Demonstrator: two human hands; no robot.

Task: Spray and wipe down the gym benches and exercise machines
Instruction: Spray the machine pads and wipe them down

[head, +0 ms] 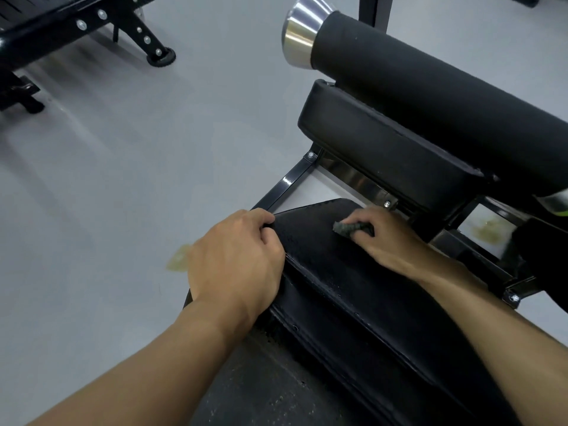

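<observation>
Gripping the left edge of the bench pad (353,290), the left hand (236,259) has its fingers curled tight over the side. The right hand (384,238) is farther right, near the far end of the same pad. Its fingers are bent round a small dark grey cloth (350,229) and push it down on the pad. A bit of the cloth sticks out to the left of the fingers. Both bare arms reach in from the near side.

The pad is black, with a seam along its left side and tiny shiny dots on top.

Just past it sits a second black pad (384,149). Behind that is a fat black roller (430,87) with a shiny silver cap (304,29) on its left end. A thin black metal bar (285,186) runs from the corner of the second pad down toward the left hand.

The floor (153,149) is grey. There is a yellow mark (178,261) on it just left of the left hand, and another yellow mark (488,230) on the right, past the right hand. Far off on the left stands another black bench (61,23) with silver bolts.
</observation>
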